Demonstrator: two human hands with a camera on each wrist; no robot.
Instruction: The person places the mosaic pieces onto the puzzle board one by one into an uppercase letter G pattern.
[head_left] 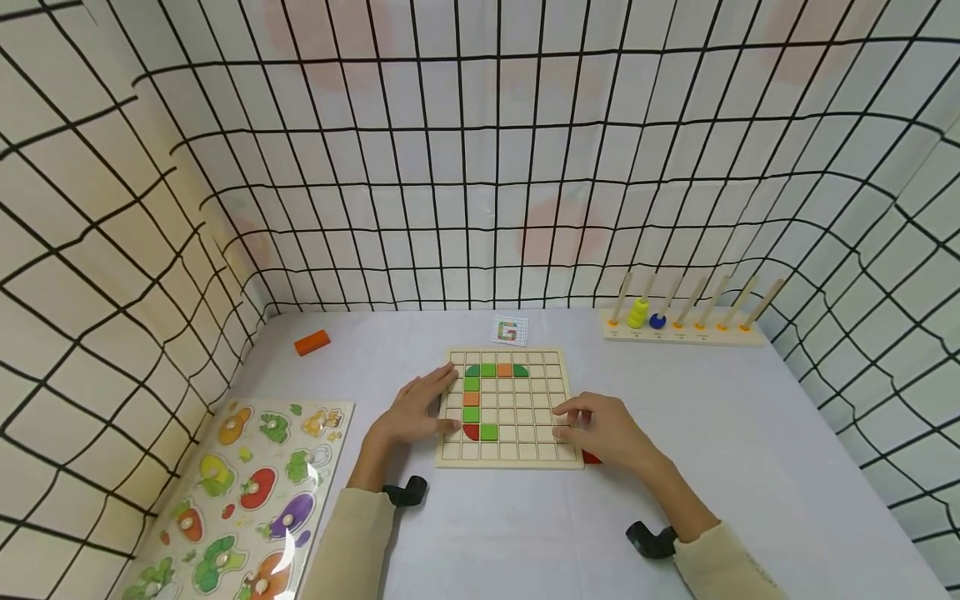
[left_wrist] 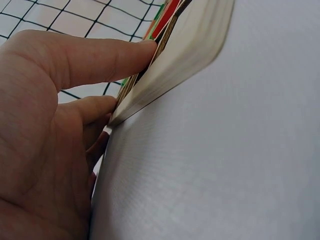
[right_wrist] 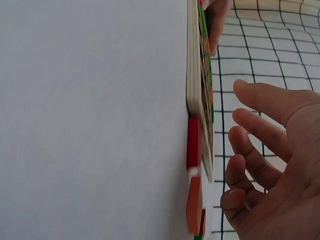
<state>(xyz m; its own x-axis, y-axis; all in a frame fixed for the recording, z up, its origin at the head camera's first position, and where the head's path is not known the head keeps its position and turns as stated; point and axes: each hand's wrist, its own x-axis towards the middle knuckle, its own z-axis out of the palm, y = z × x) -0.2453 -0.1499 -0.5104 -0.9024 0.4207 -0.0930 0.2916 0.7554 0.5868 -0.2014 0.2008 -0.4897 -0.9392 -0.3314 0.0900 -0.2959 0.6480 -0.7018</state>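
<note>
A wooden grid board (head_left: 525, 425) lies on the table with green, orange and red tiles set in a partial G shape. My left hand (head_left: 418, 407) rests at its left side, thumb and fingers extended onto the edge; the left wrist view shows the thumb (left_wrist: 115, 57) against the board's rim. Over the right edge hovers my right hand (head_left: 603, 429), its fingers loosely bent with nothing between them in the right wrist view. Beside the board under this hand lie a red block (right_wrist: 194, 142) and an orange block (right_wrist: 194, 205), mostly hidden in the head view.
A small pattern card (head_left: 510, 331) with a coloured G lies behind the board. An orange block (head_left: 312, 342) sits at the back left. A vegetable knob puzzle (head_left: 243, 454) occupies the left front. At the back right stands a peg counting rack (head_left: 682, 333) with beads. Black netting surrounds the table.
</note>
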